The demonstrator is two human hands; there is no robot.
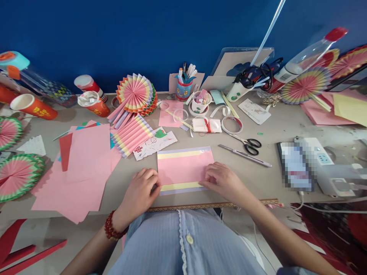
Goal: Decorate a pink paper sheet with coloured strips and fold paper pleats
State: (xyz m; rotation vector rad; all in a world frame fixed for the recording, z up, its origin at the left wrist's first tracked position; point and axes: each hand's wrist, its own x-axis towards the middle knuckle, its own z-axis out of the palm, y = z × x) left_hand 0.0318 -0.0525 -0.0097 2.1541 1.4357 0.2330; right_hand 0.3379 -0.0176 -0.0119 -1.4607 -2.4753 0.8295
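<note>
A pink paper sheet [180,168] with yellow and lilac bands along its long edges lies flat on the table in front of me. My left hand [145,187], fingers curled, grips the sheet's lower left edge. At the opposite side my right hand [222,179] pinches the lower right edge with thumb and bent fingers. Both fingertips are partly hidden. Above the sheet's left corner rests a pleated strip of paper [133,135] in matching colours. Right of the sheet lie a slim utility knife [245,156] and black-handled scissors [249,145].
Stacked pink paper [88,152] spreads over the left side. Paper fans [134,91], orange paper cups [36,107], a pen holder [183,88] and a tape roll [232,124] stand or lie farther back. A phone [296,166] and power strip [321,164] are at right.
</note>
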